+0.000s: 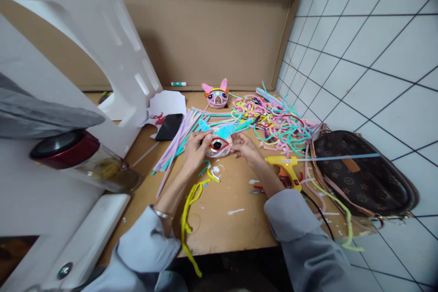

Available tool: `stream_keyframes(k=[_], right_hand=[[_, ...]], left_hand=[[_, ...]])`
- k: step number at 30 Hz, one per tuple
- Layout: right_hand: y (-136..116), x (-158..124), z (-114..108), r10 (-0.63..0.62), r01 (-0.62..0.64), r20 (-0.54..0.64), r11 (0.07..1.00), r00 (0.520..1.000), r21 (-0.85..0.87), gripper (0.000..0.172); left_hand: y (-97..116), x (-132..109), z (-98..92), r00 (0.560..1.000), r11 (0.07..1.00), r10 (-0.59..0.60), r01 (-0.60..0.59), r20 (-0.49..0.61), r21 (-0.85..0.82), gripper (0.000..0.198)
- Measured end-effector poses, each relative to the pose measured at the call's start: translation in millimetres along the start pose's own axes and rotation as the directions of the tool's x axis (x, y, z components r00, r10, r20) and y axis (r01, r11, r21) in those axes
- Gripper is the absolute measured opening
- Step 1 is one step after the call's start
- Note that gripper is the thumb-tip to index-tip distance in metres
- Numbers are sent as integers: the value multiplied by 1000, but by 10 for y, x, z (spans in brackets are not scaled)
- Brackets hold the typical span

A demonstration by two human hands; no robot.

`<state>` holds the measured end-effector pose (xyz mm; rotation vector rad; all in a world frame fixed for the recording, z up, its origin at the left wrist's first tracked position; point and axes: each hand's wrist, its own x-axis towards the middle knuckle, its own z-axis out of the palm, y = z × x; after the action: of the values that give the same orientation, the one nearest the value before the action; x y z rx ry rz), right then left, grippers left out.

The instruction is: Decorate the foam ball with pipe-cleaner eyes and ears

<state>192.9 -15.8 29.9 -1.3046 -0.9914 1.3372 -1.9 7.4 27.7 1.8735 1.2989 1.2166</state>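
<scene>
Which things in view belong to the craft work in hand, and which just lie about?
Likely in the job:
eyed craft piece, between left hand and right hand
colourful tangled strips
yellow glue gun
pink-eared figure, perhaps a companion piece

Likely just lying about:
dark phone
brown handbag
red-lidded bottle
green-and-white marker

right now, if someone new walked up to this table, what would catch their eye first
Probably the craft piece with a big red-rimmed eye, in the grip of the left hand and right hand over the table. Behind it, a pink-eared figure sits near the cardboard panel. Right of that figure lies a colourful tangle of strips, with a yellow glue gun nearer the camera.
</scene>
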Motion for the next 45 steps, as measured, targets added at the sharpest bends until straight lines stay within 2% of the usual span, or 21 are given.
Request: stream_keyframes(k=[11,26,30,36,39,45], right_hand=[[-4,-17,2,-18,18,4,1000,1000,-15,32],[-6,-21,6,-18,18,2,1000,1000,-7,30],[4,-6,-5,-10,10,-2,1000,1000,-16,31],[6,-4,-15,0,0,-2,1000,1000,-22,29],[-5,-16,-11,1,-1,-1,1000,1000,-16,30],[-15,-12,-2,6,-6,-14,1000,1000,-3,30]], left_hand=[[-20,10,34,995,998,-60,58,-80,-33,37],[-20,22,19,997,996,-44,38,-67,-86,39],[-34,44,-17,1000,997,-26,25,-15,-69,41],[-92,121,-155,987,999,4,4,160,-46,42],[-111,140,-209,973,1000,3,1,229,-15,52],[-110,131,-208,970,1000,20,-16,243,-16,54]])
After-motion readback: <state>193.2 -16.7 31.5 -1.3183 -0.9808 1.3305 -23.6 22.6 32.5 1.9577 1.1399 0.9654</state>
